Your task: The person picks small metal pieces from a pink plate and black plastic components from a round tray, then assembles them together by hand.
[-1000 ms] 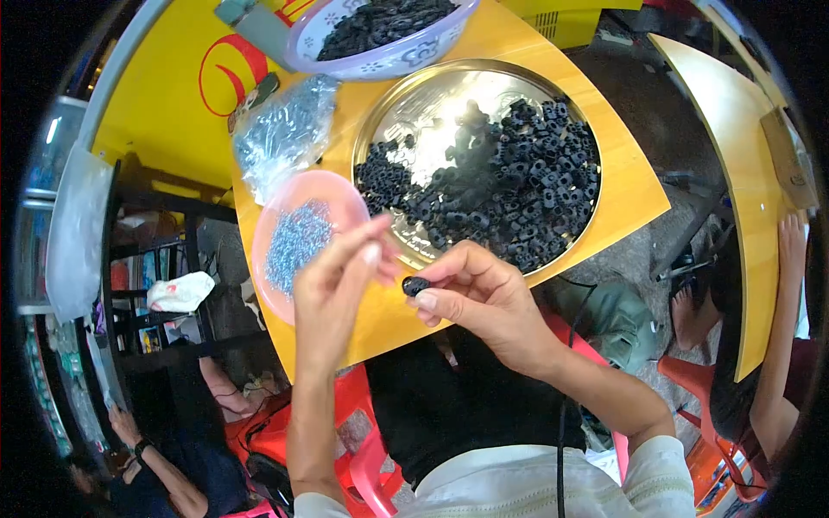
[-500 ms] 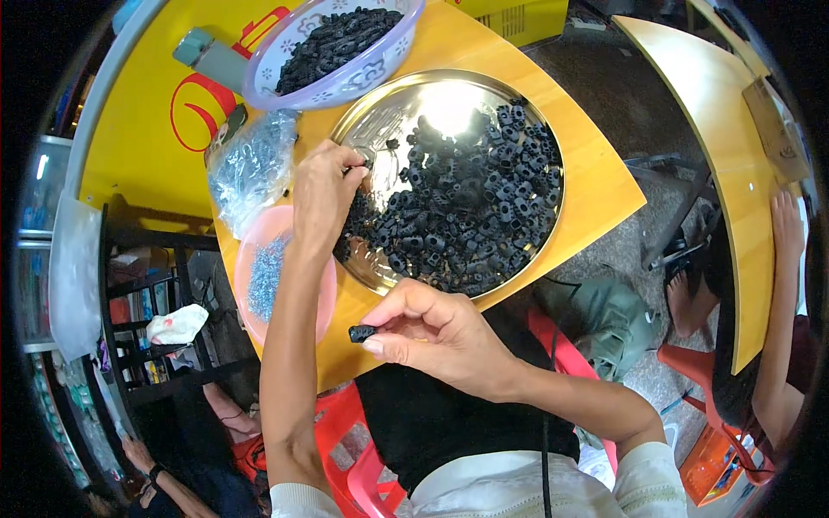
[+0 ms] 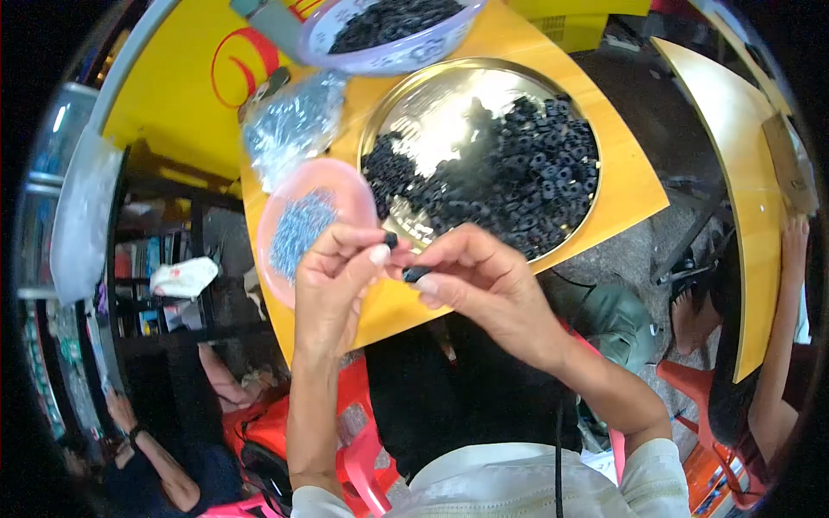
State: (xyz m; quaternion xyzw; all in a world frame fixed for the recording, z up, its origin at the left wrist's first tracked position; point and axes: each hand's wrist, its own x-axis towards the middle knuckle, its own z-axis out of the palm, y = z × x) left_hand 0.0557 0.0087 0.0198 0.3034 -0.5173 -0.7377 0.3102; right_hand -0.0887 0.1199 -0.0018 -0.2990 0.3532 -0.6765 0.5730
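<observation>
My left hand (image 3: 332,281) pinches a small black plastic part (image 3: 391,240) between thumb and fingers. Close by on the right, my right hand (image 3: 501,289) grips another black plastic piece (image 3: 414,274) in its fingertips. The two pieces are near each other but apart, held over the table's near edge. Beyond them lies a round shiny metal tray (image 3: 406,108). Many black plastic parts (image 3: 527,173) are heaped on its right side, with a smaller pile (image 3: 389,168) of finer black pieces at its left. The exact kind of these parts is too small to tell.
Left of the tray, a pink bowl (image 3: 268,211) holds small silvery pieces (image 3: 302,229). Behind it are a clear plastic bag (image 3: 298,121) and a purple bowl (image 3: 380,60) full of black parts. Another person's arm (image 3: 781,328) rests by a second table (image 3: 730,129) at right.
My left hand has come back from the tray's left side to beside my right hand, carrying a small black part. My right hand has shifted right and up slightly. The view has shifted too.
</observation>
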